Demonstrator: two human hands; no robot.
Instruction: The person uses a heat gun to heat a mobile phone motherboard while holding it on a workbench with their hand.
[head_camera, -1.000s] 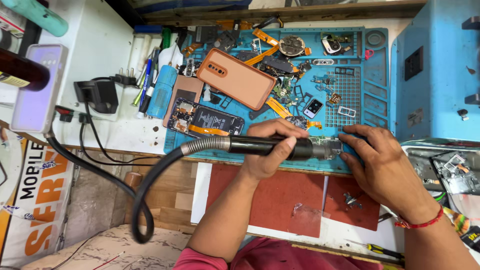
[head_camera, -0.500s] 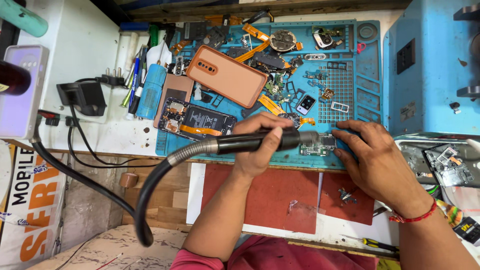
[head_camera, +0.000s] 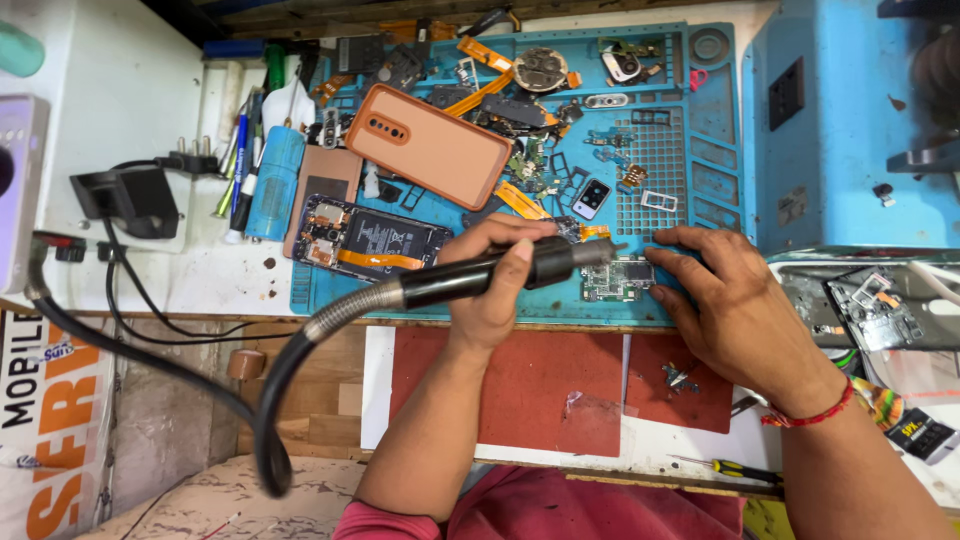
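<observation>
Over the blue mat (head_camera: 700, 190), left hand (head_camera: 500, 285) still grips the nozzle (head_camera: 480, 278), right hand (head_camera: 735, 310) still pinning the circuit board (head_camera: 615, 280).

black matt handpiece (head_camera: 490, 275) on a ribbed metal hose (head_camera: 350, 310); green circuit board (head_camera: 617, 280) with dull metal shields; blue rubbery matt mat (head_camera: 700, 130); smooth orange phone case (head_camera: 430, 145); worn wooden surface (head_camera: 310, 400).

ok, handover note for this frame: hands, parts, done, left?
Left hand: gripping the black hot-air handpiece, nozzle aimed at the small circuit board.
Right hand: fingers pressing on the blue mat beside the board, steadying it.
Opened phone and orange phone case lie on the mat to the left.
Done: phone opened, board out.
Left: the board is under the nozzle; the pictures show no result.
</observation>
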